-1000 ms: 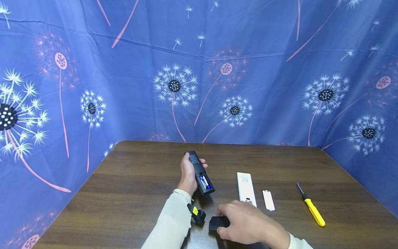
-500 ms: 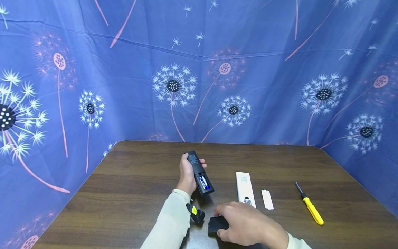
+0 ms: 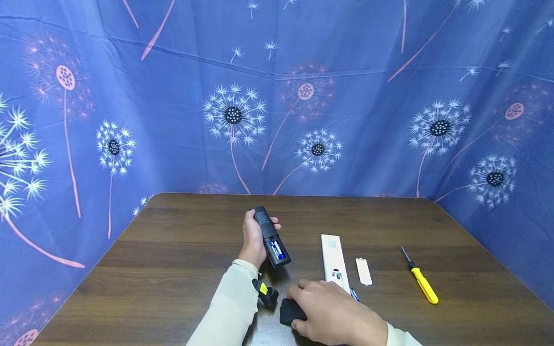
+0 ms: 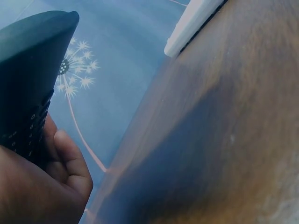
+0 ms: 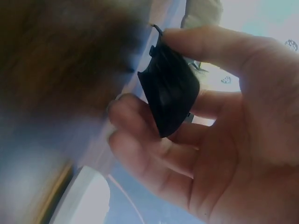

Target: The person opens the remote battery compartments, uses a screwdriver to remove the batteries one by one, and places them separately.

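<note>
My left hand [image 3: 252, 242] grips a black remote control [image 3: 265, 226], back side up, above the table. Its battery compartment is uncovered, and blue-and-silver batteries [image 3: 277, 250] sit inside. Button markings on the black remote [image 4: 28, 88] face the palm side in the left wrist view. Lower right of it, my right hand [image 3: 335, 310] pinches a black battery cover [image 3: 292, 311] between thumb and fingers. The right wrist view shows the hollow inside and small tabs of this battery cover [image 5: 170, 91]. The two hands are apart.
Just beyond my right hand lies a white remote control [image 3: 332, 254] with its compartment uncovered. A small blue object [image 3: 354, 294], partly hidden, is beside it. Further right are a white battery cover [image 3: 364, 271] and a yellow-handled screwdriver [image 3: 421, 281]. A blue patterned cloth [image 3: 186, 120] hangs behind the table.
The head view has swung slightly right, shifting everything left in the picture. Both hands keep their holds, and the small blue object beside the white remote control has come into sight.
</note>
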`<state>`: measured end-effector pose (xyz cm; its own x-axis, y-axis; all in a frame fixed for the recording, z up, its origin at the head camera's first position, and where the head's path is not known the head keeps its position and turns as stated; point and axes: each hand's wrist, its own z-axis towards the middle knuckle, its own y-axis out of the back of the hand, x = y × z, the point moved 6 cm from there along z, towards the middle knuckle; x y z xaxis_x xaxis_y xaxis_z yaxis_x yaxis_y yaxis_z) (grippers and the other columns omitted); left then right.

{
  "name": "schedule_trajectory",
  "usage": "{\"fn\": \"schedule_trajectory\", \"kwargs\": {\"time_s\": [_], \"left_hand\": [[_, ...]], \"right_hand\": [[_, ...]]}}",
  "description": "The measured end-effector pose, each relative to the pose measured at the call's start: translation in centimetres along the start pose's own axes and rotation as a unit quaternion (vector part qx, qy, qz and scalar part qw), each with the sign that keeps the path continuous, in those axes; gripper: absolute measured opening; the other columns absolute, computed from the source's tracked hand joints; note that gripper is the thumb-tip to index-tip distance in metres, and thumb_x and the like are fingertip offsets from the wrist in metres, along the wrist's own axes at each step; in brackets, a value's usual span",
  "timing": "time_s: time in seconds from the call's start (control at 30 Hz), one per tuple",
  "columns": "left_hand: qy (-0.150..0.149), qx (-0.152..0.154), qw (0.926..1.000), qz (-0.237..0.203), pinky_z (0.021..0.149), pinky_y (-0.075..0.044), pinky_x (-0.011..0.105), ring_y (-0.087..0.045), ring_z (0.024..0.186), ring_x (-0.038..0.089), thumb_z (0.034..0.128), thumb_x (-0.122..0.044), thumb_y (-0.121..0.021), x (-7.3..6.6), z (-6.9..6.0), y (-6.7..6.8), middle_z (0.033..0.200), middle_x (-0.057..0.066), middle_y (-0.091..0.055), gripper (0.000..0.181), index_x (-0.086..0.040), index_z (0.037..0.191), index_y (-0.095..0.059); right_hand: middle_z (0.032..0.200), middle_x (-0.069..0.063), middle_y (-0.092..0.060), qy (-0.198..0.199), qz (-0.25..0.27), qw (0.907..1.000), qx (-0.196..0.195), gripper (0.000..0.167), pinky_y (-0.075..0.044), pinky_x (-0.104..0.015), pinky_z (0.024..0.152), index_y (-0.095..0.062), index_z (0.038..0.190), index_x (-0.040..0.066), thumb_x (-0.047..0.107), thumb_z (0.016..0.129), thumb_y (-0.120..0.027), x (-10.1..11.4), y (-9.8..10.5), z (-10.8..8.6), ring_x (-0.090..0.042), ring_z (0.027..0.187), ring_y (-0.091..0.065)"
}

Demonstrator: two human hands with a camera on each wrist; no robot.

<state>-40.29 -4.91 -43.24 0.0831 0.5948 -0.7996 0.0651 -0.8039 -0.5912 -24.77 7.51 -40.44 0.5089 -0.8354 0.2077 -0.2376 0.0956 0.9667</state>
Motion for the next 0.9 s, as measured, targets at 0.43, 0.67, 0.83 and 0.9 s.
{"fn": "schedule_trajectory", "kwargs": {"time_s": [0.43, 0.67, 0.83, 0.9], "left_hand": [[0.010, -0.001, 0.9999, 0.002, 0.062, -0.045, 0.029, -0.066, 0.067, 0.018, 0.1050, -0.042, -0.026, 0.0, 0.1, 0.0, 0.083, 0.007, -0.066, 0.059, -0.004, 0.150, -0.025], [0.005, -0.007, 0.9999, 0.011, 0.064, -0.046, 0.029, -0.066, 0.069, 0.018, 0.1060, -0.042, -0.026, -0.8, 0.0, 0.1, 0.089, 0.010, -0.066, 0.058, -0.006, 0.151, -0.025], [0.011, -0.012, 0.9997, 0.020, 0.065, -0.044, 0.030, -0.066, 0.072, 0.019, 0.1074, -0.043, -0.024, -0.5, 0.0, 0.2, 0.089, 0.008, -0.066, 0.058, -0.006, 0.152, -0.023], [0.013, -0.012, 0.9994, 0.028, 0.067, -0.044, 0.031, -0.067, 0.076, 0.021, 0.1078, -0.044, -0.024, -0.2, -0.1, 0.2, 0.090, 0.008, -0.067, 0.059, -0.007, 0.154, -0.022]], "right_hand": [[0.100, 0.005, -0.060, -0.014, -0.024, 0.9996, 0.003, 0.041, -0.052, -0.037, 0.067, -0.068, 0.119, 0.026, 0.045, 0.084, -0.080, 0.0, -0.3, 0.0, -0.009, 0.076, -0.053], [0.100, 0.007, -0.061, 0.001, -0.020, 0.9998, -0.009, 0.034, -0.050, -0.034, 0.067, -0.069, 0.116, 0.025, 0.046, 0.089, -0.073, 0.4, 0.3, 0.1, -0.007, 0.075, -0.052], [0.106, 0.007, -0.065, 0.017, -0.014, 0.9987, -0.045, 0.035, -0.053, -0.038, 0.072, -0.069, 0.118, 0.022, 0.045, 0.092, -0.069, -0.1, 1.1, -0.7, -0.006, 0.082, -0.058], [0.109, 0.008, -0.066, 0.017, -0.011, 0.9980, -0.060, 0.035, -0.054, -0.042, 0.076, -0.069, 0.120, 0.022, 0.044, 0.093, -0.069, -0.7, 1.4, -1.1, -0.006, 0.086, -0.061]]}}
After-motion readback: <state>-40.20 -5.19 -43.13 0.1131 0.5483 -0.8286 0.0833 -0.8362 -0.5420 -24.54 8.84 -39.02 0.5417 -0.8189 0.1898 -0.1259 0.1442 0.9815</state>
